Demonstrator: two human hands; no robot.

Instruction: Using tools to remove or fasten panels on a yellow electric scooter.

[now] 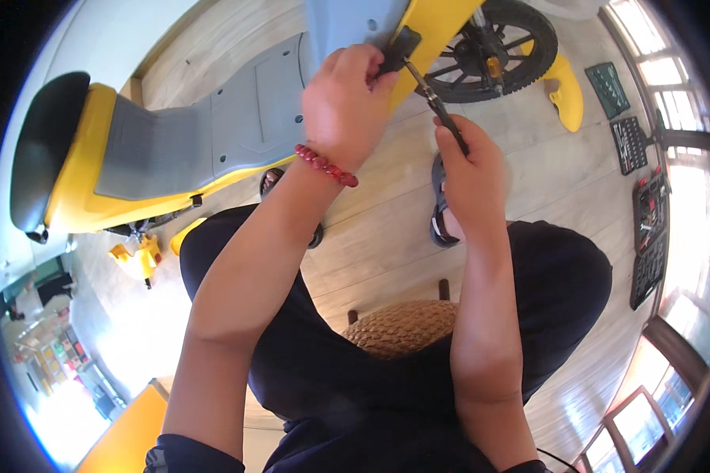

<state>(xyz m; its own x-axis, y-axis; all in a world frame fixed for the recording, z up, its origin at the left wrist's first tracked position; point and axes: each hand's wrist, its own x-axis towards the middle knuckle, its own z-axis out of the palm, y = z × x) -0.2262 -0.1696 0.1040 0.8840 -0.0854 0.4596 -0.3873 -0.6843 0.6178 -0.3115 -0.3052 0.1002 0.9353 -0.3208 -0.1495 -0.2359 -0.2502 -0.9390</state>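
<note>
A yellow and grey electric scooter point(252, 118) stands before me, its black seat at the far left. My left hand point(351, 98), with a red bead bracelet on the wrist, is closed on a small black part point(404, 46) against the scooter's yellow and grey front body. In my right hand point(475, 169) is a slim screwdriver point(435, 102) with a dark handle. Its shaft slants up and to the left, and its tip is at the black part. My fingers hide much of that part, so I cannot tell whether the tip sits in a screw.
Right of the body is the front wheel point(497, 51), with a yellow fender point(564, 94) beside it. Open tool cases point(629, 146) line the floor at the right. Yellow parts point(138, 256) lie at the left. I sit on a woven stool point(402, 327).
</note>
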